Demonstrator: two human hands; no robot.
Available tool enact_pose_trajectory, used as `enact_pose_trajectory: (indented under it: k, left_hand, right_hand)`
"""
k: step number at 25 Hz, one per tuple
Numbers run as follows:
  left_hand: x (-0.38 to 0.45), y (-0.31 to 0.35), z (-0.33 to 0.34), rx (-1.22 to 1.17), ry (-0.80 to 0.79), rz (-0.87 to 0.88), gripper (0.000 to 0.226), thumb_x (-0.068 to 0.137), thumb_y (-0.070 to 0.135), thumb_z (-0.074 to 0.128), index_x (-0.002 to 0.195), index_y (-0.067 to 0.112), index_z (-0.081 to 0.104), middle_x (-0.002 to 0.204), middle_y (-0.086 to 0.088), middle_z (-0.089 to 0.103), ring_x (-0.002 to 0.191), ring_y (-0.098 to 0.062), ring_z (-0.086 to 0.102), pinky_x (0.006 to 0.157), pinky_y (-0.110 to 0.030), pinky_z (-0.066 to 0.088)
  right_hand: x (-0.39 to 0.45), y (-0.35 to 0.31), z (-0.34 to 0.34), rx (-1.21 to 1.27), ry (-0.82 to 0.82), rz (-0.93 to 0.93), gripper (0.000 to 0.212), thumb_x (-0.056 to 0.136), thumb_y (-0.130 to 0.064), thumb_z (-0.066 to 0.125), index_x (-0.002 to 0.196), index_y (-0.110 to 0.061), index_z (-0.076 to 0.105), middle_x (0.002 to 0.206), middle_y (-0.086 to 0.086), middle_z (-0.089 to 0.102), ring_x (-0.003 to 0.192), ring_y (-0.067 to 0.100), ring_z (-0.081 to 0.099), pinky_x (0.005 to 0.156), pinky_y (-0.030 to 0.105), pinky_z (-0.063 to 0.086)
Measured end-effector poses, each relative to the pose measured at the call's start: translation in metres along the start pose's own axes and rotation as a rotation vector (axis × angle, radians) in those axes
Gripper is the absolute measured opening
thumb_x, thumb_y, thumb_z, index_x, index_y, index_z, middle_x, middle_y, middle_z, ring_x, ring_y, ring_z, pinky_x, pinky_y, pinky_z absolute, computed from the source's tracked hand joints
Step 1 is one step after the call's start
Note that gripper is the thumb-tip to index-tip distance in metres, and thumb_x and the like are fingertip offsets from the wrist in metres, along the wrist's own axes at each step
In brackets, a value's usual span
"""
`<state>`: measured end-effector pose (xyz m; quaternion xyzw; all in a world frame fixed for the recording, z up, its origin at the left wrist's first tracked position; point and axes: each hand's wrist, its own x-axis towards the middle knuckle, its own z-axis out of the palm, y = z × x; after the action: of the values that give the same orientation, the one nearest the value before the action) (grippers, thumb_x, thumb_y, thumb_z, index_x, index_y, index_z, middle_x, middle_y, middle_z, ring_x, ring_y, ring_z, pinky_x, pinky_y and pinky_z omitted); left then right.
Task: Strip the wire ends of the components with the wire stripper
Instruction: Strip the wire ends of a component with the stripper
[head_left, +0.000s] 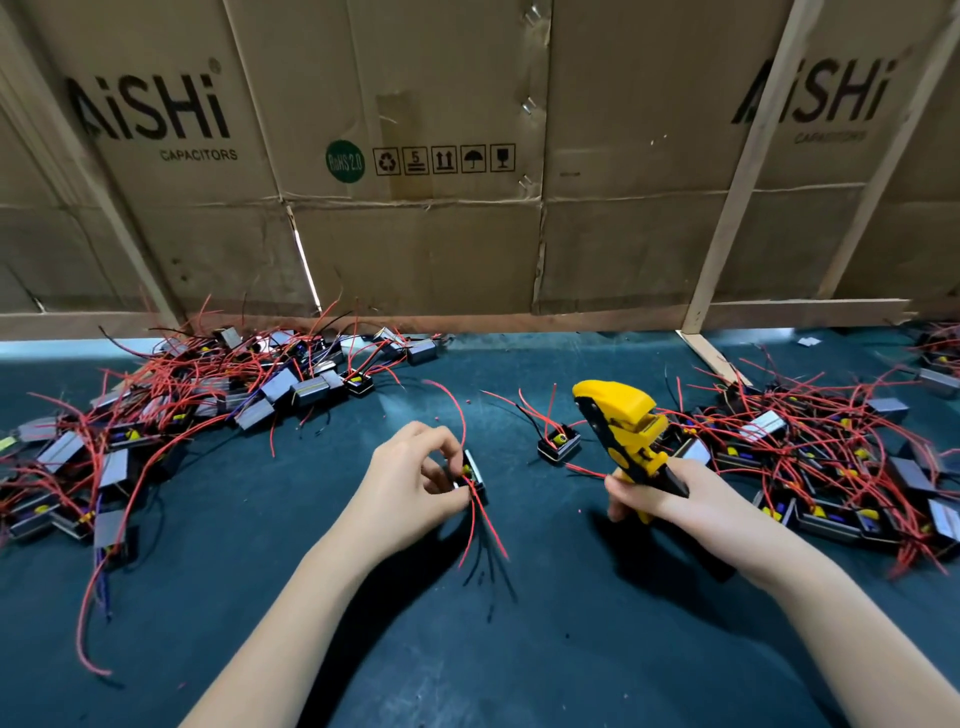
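Several red wires (480, 512) trail from black component (474, 474).

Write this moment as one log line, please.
left hand: pinches component | right hand: grips wire stripper | stripper: off wires

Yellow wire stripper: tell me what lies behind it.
Behind the yellow-and-black wire stripper in the right hand lies the right-side heap of boxy components with red wires. The tool covers the heap's near edge.

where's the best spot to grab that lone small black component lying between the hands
Take the small black boxy component by its body's two long sides, coming from above and the near side. Its red and black wires sprout up and away to the far left, so that approach looks clear.
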<state>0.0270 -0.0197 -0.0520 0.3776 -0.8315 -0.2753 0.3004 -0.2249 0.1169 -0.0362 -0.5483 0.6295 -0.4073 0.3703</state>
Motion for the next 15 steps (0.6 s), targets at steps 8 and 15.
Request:
enact_pose_trajectory:
  k: [8, 15]
  left_hand:
    - [-0.002, 0.001, -0.004, 0.056, -0.103, 0.189, 0.022, 0.08, 0.018, 0.079, 0.099, 0.025, 0.072, 0.096, 0.006, 0.062, 0.086, -0.009, 0.057, 0.08, -0.017, 0.043]
    - [-0.001, 0.005, 0.01, 0.053, -0.022, 0.222, 0.009, 0.082, 0.022, 0.078, 0.078, 0.02, 0.07, 0.078, 0.006, 0.062, 0.075, -0.011, 0.058, 0.072, -0.026, 0.048]
  right_hand:
    - [0.001, 0.002, 0.003, -0.118, -0.017, -0.057, 0.068, 0.061, -0.077, 0.065, 0.084, -0.013, 0.06, 0.078, 0.01, 0.061, 0.077, 0.01, 0.053, 0.078, 0.035, 0.038]
    - [0.002, 0.002, -0.002, 0.042, 0.027, 0.019, 0.063, 0.071, -0.068, 0.062, 0.08, -0.006, 0.067, 0.083, 0.006, 0.074, 0.074, 0.008, 0.065, 0.08, 0.029, 0.045]
